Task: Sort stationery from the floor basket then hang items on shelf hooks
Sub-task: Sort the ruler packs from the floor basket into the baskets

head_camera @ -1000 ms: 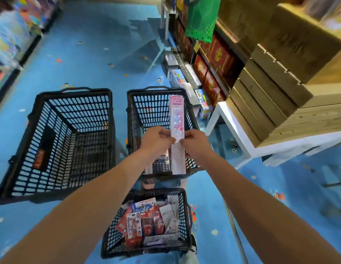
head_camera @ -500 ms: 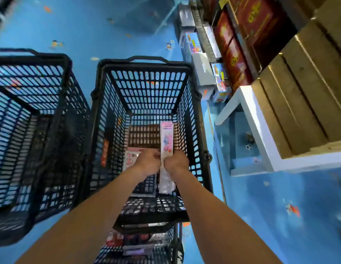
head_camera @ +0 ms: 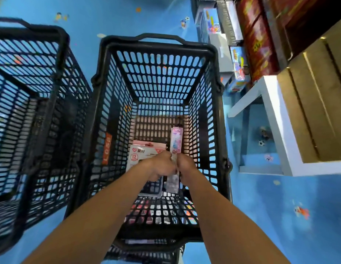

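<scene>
Head view: both the left hand (head_camera: 162,165) and right hand (head_camera: 186,165) are pinching a long pink stationery pack (head_camera: 175,143) with curled fingers, low inside the middle black basket (head_camera: 158,54), just right of a pink-and-white card pack (head_camera: 142,151).

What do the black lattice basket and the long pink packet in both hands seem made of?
Black lattice basket: likely moulded plastic, dull sheen, uniform slots and a thick rounded rim. Long pink packet: probably printed card in clear film, glossy, flat, its lower end looks see-through.
</scene>
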The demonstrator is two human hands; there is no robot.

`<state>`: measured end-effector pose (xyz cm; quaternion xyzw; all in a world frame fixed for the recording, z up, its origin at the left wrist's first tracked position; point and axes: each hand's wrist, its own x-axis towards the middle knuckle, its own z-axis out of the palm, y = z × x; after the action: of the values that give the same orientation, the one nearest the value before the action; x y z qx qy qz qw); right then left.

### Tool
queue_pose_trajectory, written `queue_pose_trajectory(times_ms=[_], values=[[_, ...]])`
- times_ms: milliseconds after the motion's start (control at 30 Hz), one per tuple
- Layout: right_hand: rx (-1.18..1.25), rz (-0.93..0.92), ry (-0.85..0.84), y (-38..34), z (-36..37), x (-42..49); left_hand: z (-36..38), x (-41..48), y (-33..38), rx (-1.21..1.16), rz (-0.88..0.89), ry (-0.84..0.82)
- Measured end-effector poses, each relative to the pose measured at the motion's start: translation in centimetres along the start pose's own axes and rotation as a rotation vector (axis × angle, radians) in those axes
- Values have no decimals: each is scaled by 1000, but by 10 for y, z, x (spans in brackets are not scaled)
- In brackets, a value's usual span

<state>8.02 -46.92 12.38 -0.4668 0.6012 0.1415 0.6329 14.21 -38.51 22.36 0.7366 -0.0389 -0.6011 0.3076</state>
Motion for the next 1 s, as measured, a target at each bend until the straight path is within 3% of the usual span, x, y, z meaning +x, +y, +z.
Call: queue_pose_trajectory(times_ms=[167,433,733,1000], values=[[-4,-11,12,18,-6,44,-4,4,-4,6,-10,-10],[-136,-99,-20,-33,-17,-72,-16,-17,-16,-67,92,138],[-440,-468,-37,-22,-21,-154,-47,-104,-22,47,274,243],[-544,-905,235,9,-22,-285,-67,-214,-50,166,440,253]])
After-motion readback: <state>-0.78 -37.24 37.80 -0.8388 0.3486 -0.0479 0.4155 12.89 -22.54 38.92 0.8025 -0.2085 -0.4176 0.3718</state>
